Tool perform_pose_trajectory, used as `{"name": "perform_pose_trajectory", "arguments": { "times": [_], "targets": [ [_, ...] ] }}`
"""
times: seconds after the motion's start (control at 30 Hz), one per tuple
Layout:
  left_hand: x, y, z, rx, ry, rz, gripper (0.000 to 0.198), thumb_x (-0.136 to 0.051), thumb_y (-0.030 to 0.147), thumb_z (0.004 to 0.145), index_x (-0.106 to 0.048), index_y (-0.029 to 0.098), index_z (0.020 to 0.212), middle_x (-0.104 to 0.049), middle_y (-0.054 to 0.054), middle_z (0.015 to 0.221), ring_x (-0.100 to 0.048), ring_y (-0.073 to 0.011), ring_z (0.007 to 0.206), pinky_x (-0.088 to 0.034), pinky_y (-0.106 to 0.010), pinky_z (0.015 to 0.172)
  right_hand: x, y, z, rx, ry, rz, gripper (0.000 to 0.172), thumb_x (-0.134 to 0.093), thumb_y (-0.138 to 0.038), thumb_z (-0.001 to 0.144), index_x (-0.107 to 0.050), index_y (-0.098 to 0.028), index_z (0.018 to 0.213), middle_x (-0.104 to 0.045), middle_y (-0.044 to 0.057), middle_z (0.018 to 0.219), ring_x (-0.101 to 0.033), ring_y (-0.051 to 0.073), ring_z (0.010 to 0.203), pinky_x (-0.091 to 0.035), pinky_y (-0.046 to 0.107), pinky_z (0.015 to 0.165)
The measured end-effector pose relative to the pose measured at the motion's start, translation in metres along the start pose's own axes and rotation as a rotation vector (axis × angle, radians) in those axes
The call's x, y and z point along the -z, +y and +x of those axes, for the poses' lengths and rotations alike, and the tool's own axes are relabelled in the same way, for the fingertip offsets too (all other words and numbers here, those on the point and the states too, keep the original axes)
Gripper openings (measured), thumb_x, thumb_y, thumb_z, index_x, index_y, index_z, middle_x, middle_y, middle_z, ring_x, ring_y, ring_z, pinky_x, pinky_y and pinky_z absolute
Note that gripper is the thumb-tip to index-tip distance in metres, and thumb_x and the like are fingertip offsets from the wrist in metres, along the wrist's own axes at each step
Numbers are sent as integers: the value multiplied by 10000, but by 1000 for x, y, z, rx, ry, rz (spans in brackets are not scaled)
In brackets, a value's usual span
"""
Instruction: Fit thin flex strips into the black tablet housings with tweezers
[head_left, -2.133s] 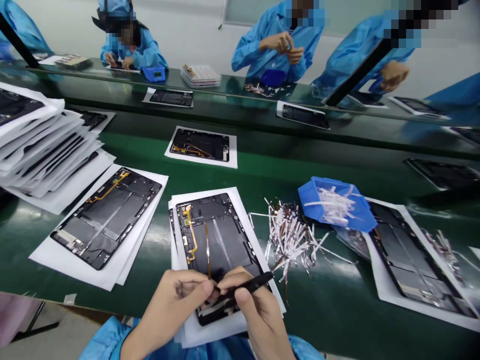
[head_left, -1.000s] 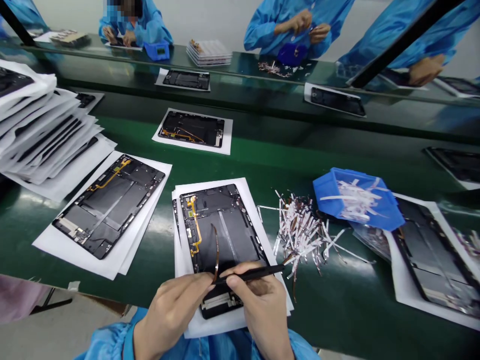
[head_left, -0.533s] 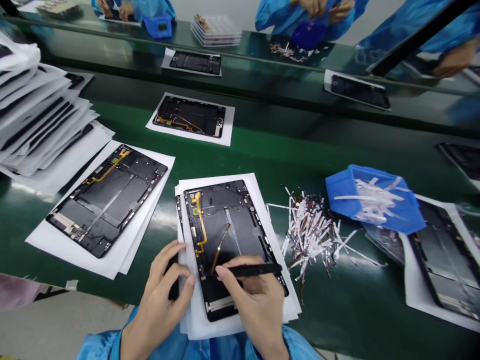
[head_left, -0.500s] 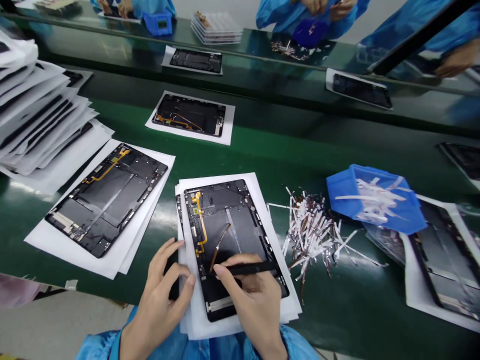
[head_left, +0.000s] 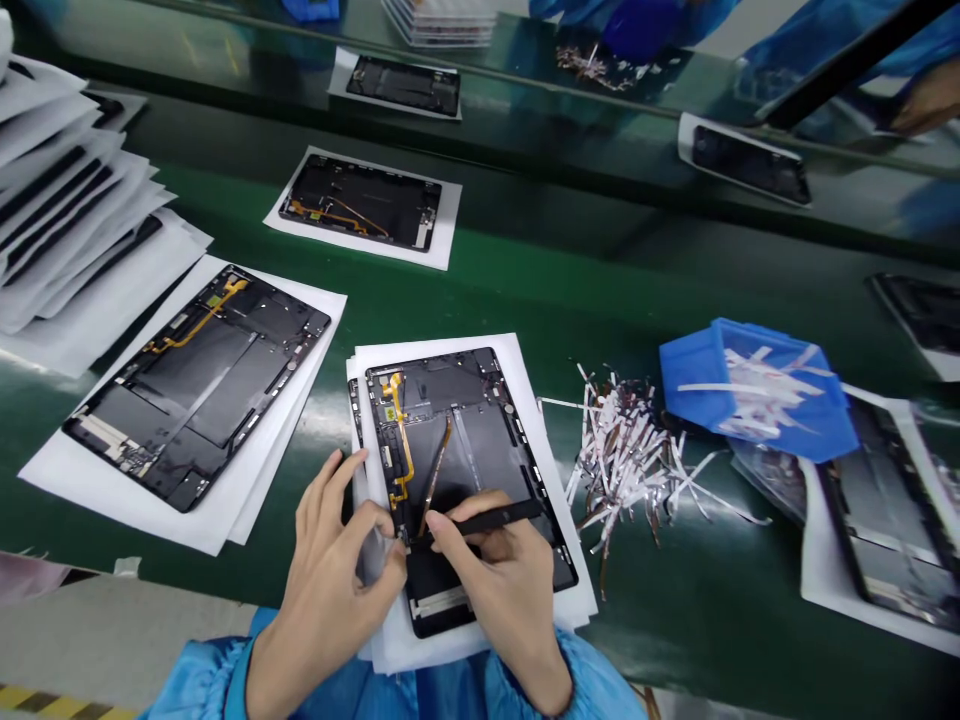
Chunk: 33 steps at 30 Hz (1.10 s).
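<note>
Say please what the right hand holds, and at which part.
The right hand holds black tweezers in its fingers, at the half nearer the tips.

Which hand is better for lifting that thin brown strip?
Probably the right hand: it holds black tweezers, tip at the strip's lower end. The left hand holds no tool.
</note>
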<state>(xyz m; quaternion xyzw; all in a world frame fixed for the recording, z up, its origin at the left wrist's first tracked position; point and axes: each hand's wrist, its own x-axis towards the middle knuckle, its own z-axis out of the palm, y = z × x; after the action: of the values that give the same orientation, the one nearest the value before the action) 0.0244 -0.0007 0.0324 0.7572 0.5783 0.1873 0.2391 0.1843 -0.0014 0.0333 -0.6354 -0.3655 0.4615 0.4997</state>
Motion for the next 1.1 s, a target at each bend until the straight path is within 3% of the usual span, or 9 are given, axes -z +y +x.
{"name": "perform_pose_trajectory", "arguments": {
  "times": [0.87, 1.1],
  "targets": [
    [-6, -3, -2, -66, 32, 68, 68, -513, 153, 900, -534, 211, 871, -298, -131, 1572, -228, -411, 1463, -357, -683, 1044, 0, -1, 1, 6, -41, 0, 146, -771, -233, 760, -646, -190, 700, -646, -24, 657, -683, 125, 577, -591, 188, 555],
    [-7, -3, -3, -66, 32, 81, 66, -504, 165, 910, -527, 219, 880, -297, -123, 1569, -211, -386, 1476, -358, -662, 1047, 2, -1, 1, -3, -34, 2, 168, -771, -258, 774, -626, -197, 714, -641, -27, 655, -678, 128, 562, -588, 203, 552]
  ]
}}
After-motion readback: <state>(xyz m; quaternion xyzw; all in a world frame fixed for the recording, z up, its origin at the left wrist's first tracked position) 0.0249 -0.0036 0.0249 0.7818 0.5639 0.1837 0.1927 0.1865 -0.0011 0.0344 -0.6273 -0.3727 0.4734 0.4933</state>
